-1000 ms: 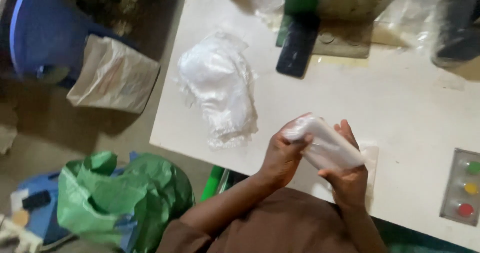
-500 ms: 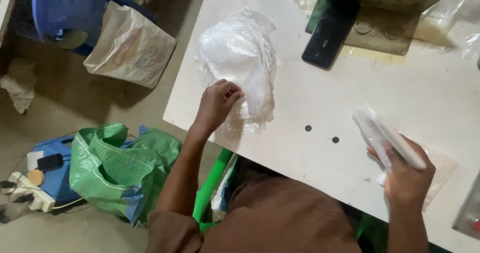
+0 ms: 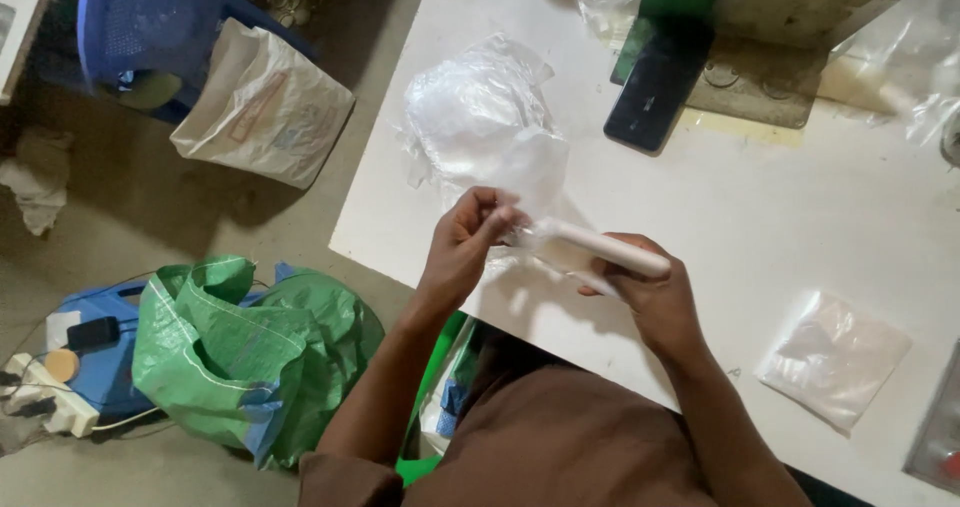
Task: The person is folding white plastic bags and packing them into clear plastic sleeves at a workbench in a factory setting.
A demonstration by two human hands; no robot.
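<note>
2 hands over the white worktop [image 3: 800,217]: right hand [image 3: 655,292] has a closed grip on a white tube [image 3: 605,249], left hand [image 3: 465,242] pinches a clear bag [image 3: 530,172] at its end. Tube's not bagged yet; bag pile [image 3: 470,107] sits just beyond.

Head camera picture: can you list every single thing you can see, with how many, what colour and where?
white table: one, white, right half of the view
pile of clear plastic bags: one pile, clear, on the table's left part
thin white stick-like item: one, white, held over the table's near edge
dark phone: one, black, lying on the table near the top
flat clear packet: one, clear, on the table at right
green sack: one, green, on the floor at left
pale sack: one, off-white, on the floor, leaning against the chair
blue chair: one, blue, top left
left hand: pinching clear plastic at the stick's end
right hand: gripping the stick
</note>
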